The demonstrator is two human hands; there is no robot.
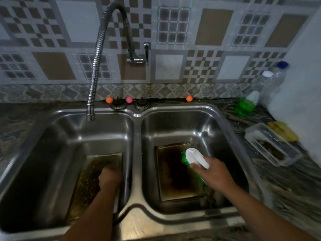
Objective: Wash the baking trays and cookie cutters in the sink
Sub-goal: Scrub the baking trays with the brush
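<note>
Scrubbing setup: double steel sink (pixel 137 119), one baking tray per basin
Right hand (pixel 214 174): fingers curling round the white handle of a green-bristled brush (pixel 194 158), bristles sitting on the dark tray (pixel 173 173), lower middle of frame
Left hand (pixel 109 177): resting on the perforated tray (pixel 90 181), lower left basin; fingers are looking bent, can't tell if they're gripping it
Faucet (pixel 94 80): hanging over the left basin

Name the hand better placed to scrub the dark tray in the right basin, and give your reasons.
Right. The right hand already holds the scrub brush over the dark tray in the right basin. The left hand is down on the other tray in the left basin.
</note>
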